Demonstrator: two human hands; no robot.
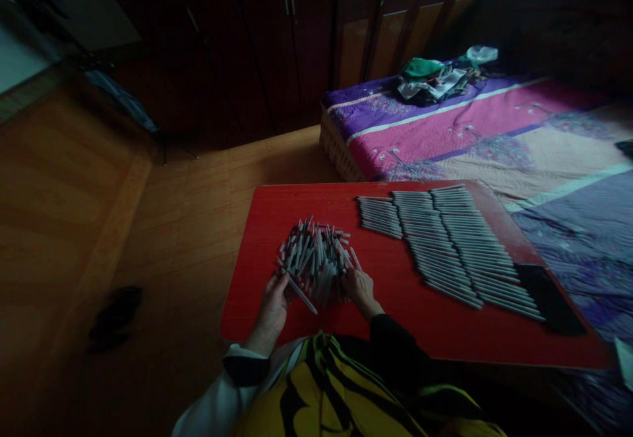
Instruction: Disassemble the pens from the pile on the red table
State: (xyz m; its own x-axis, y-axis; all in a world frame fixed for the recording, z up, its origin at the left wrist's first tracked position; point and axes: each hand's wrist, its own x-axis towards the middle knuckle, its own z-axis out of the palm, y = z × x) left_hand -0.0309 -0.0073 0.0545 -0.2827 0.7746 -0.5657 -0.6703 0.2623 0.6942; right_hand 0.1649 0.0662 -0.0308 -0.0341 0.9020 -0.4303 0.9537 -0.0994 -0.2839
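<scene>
A loose heap of slim grey and whitish pen parts (319, 249) lies on the red table in front of me. My left hand (274, 298), at the heap's near left edge, pinches a grey pen (302, 294) between thumb and fingers; its tapered end points down to the right. My right hand (361, 290) is at the heap's right edge with its fingers curled in among the parts. A pale stick (355, 259) shows right by those fingertips; whether they grip it I cannot tell. Right of the heap, similar grey pens (440, 246) lie side by side in three slanting columns.
The red table (390, 292) has a dark flat object (551, 298) at its right end. Behind and to the right is a bed (425, 127) with a pile of clothes (435, 81). Dark footwear (116, 318) lies on the tiled floor at left. Wooden cabinets (297, 48) line the back.
</scene>
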